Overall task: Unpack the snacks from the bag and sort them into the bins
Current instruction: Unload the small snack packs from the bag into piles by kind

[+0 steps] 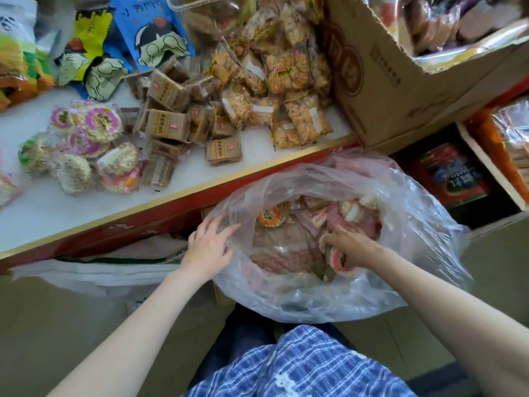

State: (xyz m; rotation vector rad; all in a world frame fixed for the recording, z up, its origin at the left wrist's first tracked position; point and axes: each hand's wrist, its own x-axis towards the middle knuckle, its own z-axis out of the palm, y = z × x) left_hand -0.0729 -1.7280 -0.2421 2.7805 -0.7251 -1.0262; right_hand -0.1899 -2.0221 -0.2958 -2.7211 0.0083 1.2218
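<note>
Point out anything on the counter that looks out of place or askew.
Nothing looks damaged or spilled. The snacks lie in loose heaps on the counter, not in bins: round rice cakes, brown packets, cracker packs. One brown packet sits apart near the edge.

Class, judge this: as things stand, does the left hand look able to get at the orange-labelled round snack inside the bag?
Probably yes. The left hand rests on the bag's open rim, and the orange-labelled snack lies uncovered on top, just beyond its fingertips.

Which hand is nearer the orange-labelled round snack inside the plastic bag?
Left. The left hand holds the bag's rim just left of the orange-labelled round snack; the right hand is deeper in the bag, farther right, gripping a pink-labelled snack.
</note>
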